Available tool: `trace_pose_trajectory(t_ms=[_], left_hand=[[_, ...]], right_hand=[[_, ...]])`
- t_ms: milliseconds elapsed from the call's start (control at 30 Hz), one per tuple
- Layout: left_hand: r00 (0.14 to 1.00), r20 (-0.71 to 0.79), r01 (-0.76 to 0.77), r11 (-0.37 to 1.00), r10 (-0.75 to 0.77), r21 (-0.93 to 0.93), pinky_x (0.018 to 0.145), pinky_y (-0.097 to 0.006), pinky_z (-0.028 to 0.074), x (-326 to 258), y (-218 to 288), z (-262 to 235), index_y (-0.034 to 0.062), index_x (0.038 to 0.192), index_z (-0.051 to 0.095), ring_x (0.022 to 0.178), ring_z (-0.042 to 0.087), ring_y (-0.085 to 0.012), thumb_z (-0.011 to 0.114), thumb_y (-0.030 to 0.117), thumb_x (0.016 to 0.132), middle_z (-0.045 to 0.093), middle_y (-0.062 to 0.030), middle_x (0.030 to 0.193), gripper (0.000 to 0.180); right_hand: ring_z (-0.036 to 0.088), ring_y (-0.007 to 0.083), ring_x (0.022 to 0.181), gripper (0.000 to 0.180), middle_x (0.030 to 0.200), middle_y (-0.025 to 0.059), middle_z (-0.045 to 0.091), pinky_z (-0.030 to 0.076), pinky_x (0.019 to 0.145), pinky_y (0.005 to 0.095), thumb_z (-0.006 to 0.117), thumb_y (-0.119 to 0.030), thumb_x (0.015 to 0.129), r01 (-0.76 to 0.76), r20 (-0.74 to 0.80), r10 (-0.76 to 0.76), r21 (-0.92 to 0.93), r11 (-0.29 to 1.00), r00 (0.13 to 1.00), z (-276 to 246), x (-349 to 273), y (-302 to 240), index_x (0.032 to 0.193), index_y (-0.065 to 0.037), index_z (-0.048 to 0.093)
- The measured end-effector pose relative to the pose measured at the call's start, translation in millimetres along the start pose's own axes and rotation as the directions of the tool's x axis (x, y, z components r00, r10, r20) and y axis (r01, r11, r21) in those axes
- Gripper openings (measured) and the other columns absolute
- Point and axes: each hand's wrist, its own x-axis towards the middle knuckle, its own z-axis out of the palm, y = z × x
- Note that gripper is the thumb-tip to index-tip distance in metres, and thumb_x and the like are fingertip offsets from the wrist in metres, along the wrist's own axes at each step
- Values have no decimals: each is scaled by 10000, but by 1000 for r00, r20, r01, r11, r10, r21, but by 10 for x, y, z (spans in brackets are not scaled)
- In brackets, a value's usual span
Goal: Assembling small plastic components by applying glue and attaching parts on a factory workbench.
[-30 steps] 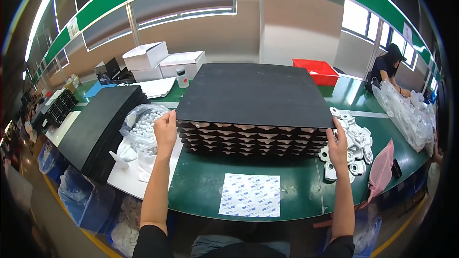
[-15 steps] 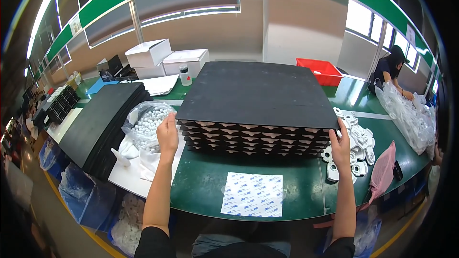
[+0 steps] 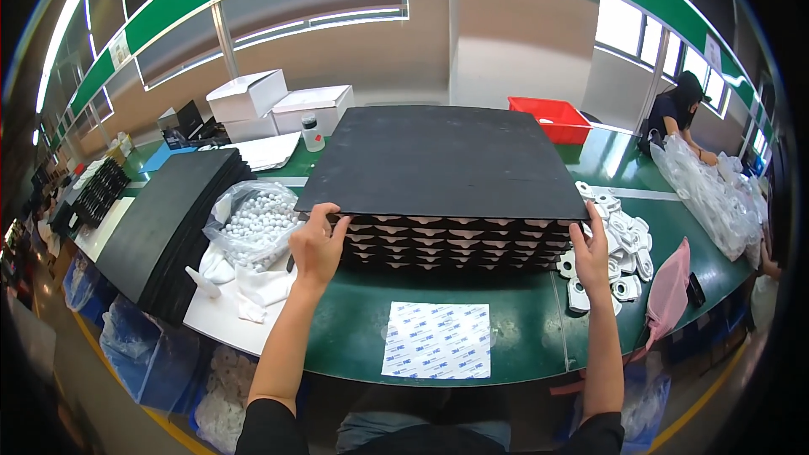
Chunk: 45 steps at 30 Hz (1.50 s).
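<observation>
A tall stack of black trays (image 3: 447, 202) stands on the green table (image 3: 354, 329), topped by a flat black sheet. My left hand (image 3: 316, 244) grips the stack's near left corner, fingers curled over the top edge. On the near right corner my right hand (image 3: 590, 257) holds the side of the stack. A white printed sheet (image 3: 438, 339) lies flat on the table just in front of the stack, between my forearms.
A clear bag of white balls (image 3: 257, 219) and a pile of black sheets (image 3: 168, 227) sit left. White ring-shaped parts (image 3: 615, 244) and a pink pouch (image 3: 670, 286) lie right. White boxes (image 3: 278, 101) and a red bin (image 3: 548, 118) stand behind. Another person (image 3: 678, 114) works far right.
My left hand has shifted right, from beside the bag of balls onto the stack's left corner. The right hand stays on the right corner.
</observation>
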Motion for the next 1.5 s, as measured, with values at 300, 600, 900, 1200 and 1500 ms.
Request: trace_pose_trajectory(t_ms=[300,600,900,1200,1500], left_hand=[[975,-112,178,975,-193,-132,476,-265,344,19,-84,-135,27,1061,554,472,411,-99,544,166,857,478,-15,530,248],[880,127,466,778,-458,-422,423,-198,185,8,-406,-101,-22,1152,530,469,232,-10,414,213,926,310,84,546,346],[790,150,598,693,-594,-404,405,-219,218,-89,-752,-33,-13,821,565,448,269,-31,379,278,932,351,55,535,363],[842,148,536,779,-518,-325,419,-230,229,-179,-647,57,16,709,504,452,293,-47,354,286,939,315,42,494,385],[831,98,530,728,-547,-435,418,-217,208,-11,-499,-54,-13,1066,584,460,267,-32,376,270,935,296,67,516,375]], right_hand=[[416,234,1155,505,1297,153,397,374,919,326,530,-150,859,7,-74,-14,-96,995,997,-123,-73,-32,1297,7,333],[442,239,1143,491,1228,168,461,362,929,343,519,-174,864,1,-67,-8,-105,995,998,-95,-177,35,1296,-10,355],[391,223,1184,519,1284,159,394,344,960,315,494,-118,878,-85,-13,86,76,993,996,-79,-212,129,1317,47,272],[331,233,1242,525,1329,174,344,327,975,304,497,-119,880,-130,16,130,67,989,991,-45,-233,92,1310,71,264],[388,214,1188,505,1284,152,398,333,953,290,496,-96,874,-80,-57,86,105,991,995,-25,-188,52,1316,32,290]])
